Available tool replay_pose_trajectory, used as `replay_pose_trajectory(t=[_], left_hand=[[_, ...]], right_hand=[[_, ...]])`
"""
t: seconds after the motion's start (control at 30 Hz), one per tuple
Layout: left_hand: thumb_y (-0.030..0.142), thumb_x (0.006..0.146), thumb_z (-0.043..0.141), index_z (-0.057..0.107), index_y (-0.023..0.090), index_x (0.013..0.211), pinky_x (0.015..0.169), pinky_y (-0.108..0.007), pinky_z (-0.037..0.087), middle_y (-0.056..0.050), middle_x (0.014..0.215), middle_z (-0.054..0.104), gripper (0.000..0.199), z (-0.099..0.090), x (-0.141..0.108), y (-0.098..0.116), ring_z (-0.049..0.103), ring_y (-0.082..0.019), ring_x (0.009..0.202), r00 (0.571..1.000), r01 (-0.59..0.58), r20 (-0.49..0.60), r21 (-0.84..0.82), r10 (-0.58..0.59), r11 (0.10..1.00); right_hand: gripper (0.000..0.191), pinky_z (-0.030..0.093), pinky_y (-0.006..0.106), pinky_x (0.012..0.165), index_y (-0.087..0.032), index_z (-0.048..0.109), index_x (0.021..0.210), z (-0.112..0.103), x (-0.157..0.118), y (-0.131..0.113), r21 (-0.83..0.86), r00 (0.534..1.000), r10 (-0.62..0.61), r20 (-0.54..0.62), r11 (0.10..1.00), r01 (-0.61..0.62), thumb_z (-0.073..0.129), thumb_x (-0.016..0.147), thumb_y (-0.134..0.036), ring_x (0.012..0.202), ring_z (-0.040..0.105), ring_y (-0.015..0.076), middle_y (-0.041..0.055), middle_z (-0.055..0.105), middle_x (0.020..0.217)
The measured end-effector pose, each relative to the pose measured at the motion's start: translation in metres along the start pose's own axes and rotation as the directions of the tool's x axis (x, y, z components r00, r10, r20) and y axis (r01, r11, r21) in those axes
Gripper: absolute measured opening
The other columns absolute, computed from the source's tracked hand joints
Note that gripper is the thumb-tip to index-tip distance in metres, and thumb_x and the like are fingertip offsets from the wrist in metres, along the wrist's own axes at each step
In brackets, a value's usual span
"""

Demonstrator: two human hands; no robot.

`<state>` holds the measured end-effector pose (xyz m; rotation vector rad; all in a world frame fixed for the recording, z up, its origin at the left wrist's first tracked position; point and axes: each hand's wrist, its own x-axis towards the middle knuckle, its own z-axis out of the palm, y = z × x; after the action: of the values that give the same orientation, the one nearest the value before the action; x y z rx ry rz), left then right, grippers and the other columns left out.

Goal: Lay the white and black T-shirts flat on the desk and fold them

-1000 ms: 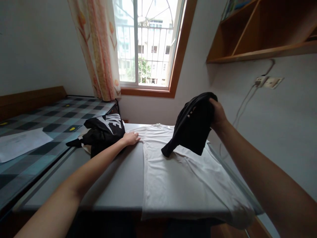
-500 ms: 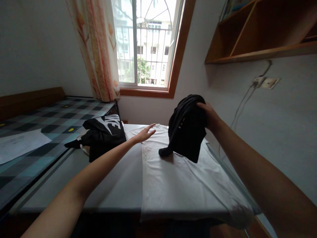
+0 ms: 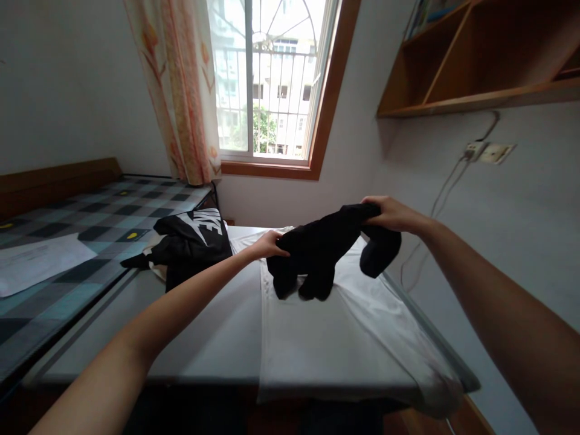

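Observation:
A black garment (image 3: 317,241) is stretched between my two hands above the table, its lower parts hanging in folds; its exact kind cannot be told. My left hand (image 3: 270,245) is closed on its left end, thumb on the near side. At the upper right end my right hand (image 3: 393,215) grips it, and a loose piece droops below that hand. Under the garment a white shirt (image 3: 312,344) lies spread flat, its near edge hanging over the table's front.
A black Nike-print garment (image 3: 199,241) lies bunched on the table's (image 3: 212,344) left side. Further left is a checked bed (image 3: 104,220) with a paper sheet (image 3: 40,263). A wooden shelf (image 3: 462,103) juts from the right wall above a socket with a cable (image 3: 446,187).
My left hand has gone from open and empty to gripping the black garment. My right hand has moved right and slightly down, and the garment now stretches sideways instead of hanging.

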<state>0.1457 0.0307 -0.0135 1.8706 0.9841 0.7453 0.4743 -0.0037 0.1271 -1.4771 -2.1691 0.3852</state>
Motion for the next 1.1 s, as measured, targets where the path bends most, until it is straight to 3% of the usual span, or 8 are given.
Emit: replay_pose_trajectory(t=[0.17, 0.33, 0.43, 0.53, 0.67, 0.8, 0.97, 1.1], left_hand=[[0.033, 0.063, 0.073, 0.063, 0.016, 0.066, 0.059, -0.026, 0.042, 0.002, 0.06, 0.057, 0.02, -0.012, -0.001, 0.027, 0.054, -0.015, 0.063, 0.992, -0.031, -0.108, 0.334, 0.071, 0.942], [0.026, 0.083, 0.05, 0.055, 0.016, 0.089, 0.064, -0.024, 0.044, 0.0, 0.077, 0.057, 0.013, -0.016, 0.016, 0.058, 0.053, -0.013, 0.07, 0.892, -0.127, -0.446, -0.102, 0.068, 0.987], [0.029, 0.086, 0.048, 0.051, 0.017, 0.097, 0.059, -0.022, 0.044, 0.001, 0.074, 0.055, 0.017, -0.014, 0.021, 0.07, 0.054, -0.012, 0.067, 0.91, -0.101, -0.411, -0.361, -0.061, 0.927], [0.041, 0.084, 0.055, 0.053, 0.017, 0.101, 0.064, -0.024, 0.048, -0.001, 0.08, 0.061, 0.029, -0.011, 0.012, 0.077, 0.059, -0.014, 0.072, 0.966, -0.093, -0.259, -0.376, -0.008, 0.922], [0.038, 0.059, 0.08, 0.065, 0.017, 0.099, 0.074, -0.03, 0.049, -0.004, 0.086, 0.068, 0.048, -0.005, -0.008, 0.073, 0.063, -0.022, 0.084, 0.99, -0.116, 0.087, 0.067, 0.11, 0.991], [0.022, 0.057, 0.075, 0.069, 0.018, 0.082, 0.074, -0.033, 0.047, -0.005, 0.078, 0.069, 0.026, 0.0, -0.013, 0.053, 0.064, -0.028, 0.085, 0.998, -0.056, -0.005, 0.474, 0.066, 0.879], [0.016, 0.071, 0.054, 0.065, 0.015, 0.093, 0.072, -0.029, 0.049, -0.004, 0.087, 0.068, 0.025, -0.001, 0.002, 0.035, 0.063, -0.02, 0.082, 0.994, -0.066, -0.085, 0.099, 0.074, 0.993], [0.02, 0.076, 0.054, 0.059, 0.014, 0.098, 0.069, -0.026, 0.049, -0.003, 0.086, 0.065, 0.024, 0.003, 0.012, 0.044, 0.06, -0.017, 0.08, 0.98, -0.063, -0.194, -0.08, 0.046, 0.995]], right_hand=[[0.028, 0.051, 0.035, 0.066, -0.024, 0.067, 0.074, -0.001, -0.002, 0.031, -0.158, 0.973, 0.061, -0.223, 0.983, -0.097, 0.08, 0.052, -0.036, 0.067, 0.062, 0.0223, 0.0014, 0.068, 0.07], [0.022, 0.049, 0.041, 0.078, -0.023, 0.07, 0.076, 0.002, -0.004, 0.032, -0.158, 0.887, 0.086, -0.454, 0.972, -0.175, 0.07, 0.067, -0.043, 0.082, 0.064, 0.0283, 0.0054, 0.069, 0.076], [0.014, 0.047, 0.045, 0.086, -0.022, 0.067, 0.066, 0.005, -0.001, 0.029, -0.156, 0.821, 0.033, -0.569, 0.977, -0.147, 0.065, 0.07, -0.035, 0.095, 0.061, 0.031, 0.0095, 0.068, 0.081], [0.018, 0.048, 0.045, 0.081, -0.02, 0.062, 0.063, 0.008, 0.002, 0.028, 0.069, 0.782, 0.12, -0.612, 0.993, -0.098, 0.063, 0.069, -0.037, 0.087, 0.061, 0.0293, 0.008, 0.066, 0.078], [0.022, 0.05, 0.035, 0.069, -0.021, 0.063, 0.076, 0.012, -0.006, 0.022, 0.371, 0.875, 0.167, -0.455, 0.929, 0.016, 0.064, 0.067, -0.041, 0.071, 0.059, 0.0204, 0.0005, 0.064, 0.072], [0.028, 0.05, 0.031, 0.064, -0.02, 0.07, 0.078, 0.013, -0.025, 0.015, 0.31, 0.987, 0.127, -0.097, 0.946, -0.091, 0.069, 0.065, -0.045, 0.068, 0.06, 0.0187, 0.0008, 0.068, 0.073], [0.029, 0.051, 0.031, 0.063, -0.022, 0.074, 0.074, 0.027, -0.043, 0.019, 0.075, 0.939, 0.108, 0.327, 0.987, -0.14, 0.079, 0.053, -0.041, 0.067, 0.062, 0.0208, 0.0002, 0.07, 0.073], [0.021, 0.05, 0.03, 0.058, -0.022, 0.064, 0.053, 0.046, -0.041, 0.03, 0.011, 0.958, 0.143, 0.248, 0.989, -0.151, 0.079, 0.049, -0.036, 0.058, 0.058, 0.0191, -0.0008, 0.063, 0.057]])
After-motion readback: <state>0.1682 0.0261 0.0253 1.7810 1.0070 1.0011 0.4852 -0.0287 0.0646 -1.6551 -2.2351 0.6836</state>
